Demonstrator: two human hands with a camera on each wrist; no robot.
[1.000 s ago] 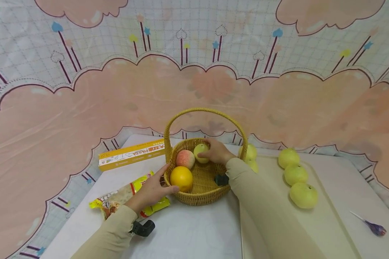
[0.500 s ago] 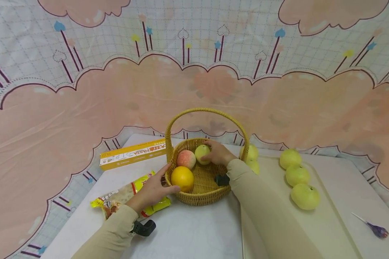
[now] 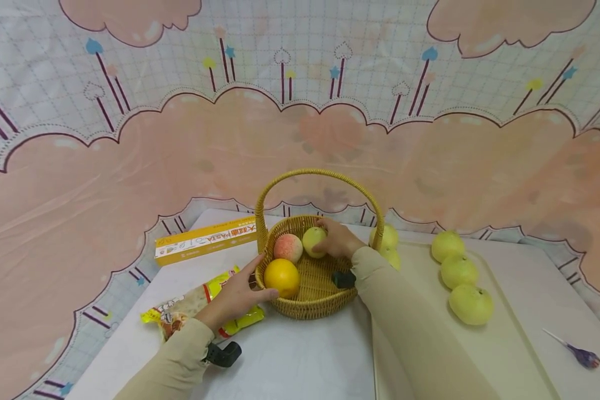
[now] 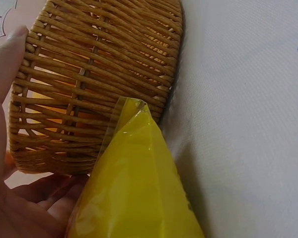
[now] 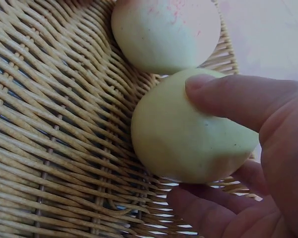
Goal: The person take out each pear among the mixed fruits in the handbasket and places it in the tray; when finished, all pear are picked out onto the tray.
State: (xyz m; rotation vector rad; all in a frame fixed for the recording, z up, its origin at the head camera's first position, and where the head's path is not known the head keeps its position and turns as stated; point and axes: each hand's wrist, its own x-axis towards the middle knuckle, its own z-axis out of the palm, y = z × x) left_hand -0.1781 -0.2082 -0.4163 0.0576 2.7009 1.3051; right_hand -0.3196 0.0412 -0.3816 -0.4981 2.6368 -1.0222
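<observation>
A wicker basket [image 3: 307,311] with a tall arched handle stands at mid table. It holds an orange [image 3: 282,278], a peach [image 3: 288,248] and a pale yellow-green, apple-like fruit [image 3: 311,240]. My right hand [image 3: 341,239] reaches inside and grips this fruit [image 5: 188,136], thumb on top and fingers curled beneath; the peach [image 5: 164,34] lies right beside it. At the near left side, my left hand [image 3: 235,299] holds the basket wall, its thumb [image 4: 10,62] along the rim and its fingers partly hidden outside. A yellow food packet [image 4: 139,183] overlaps those fingers.
The packet [image 3: 190,304] lies left of the basket, with a pasta box [image 3: 205,243] behind it. At right is a cream tray [image 3: 505,355] bearing a row of three yellow-green fruits [image 3: 459,272]. More such fruits [image 3: 390,239] sit behind the handle. A lollipop [image 3: 584,356] lies far right.
Hands, basket and fruit keep nearly the same places. Only a slight shift of the head view shows, and the right hand's grip on the fruit persists.
</observation>
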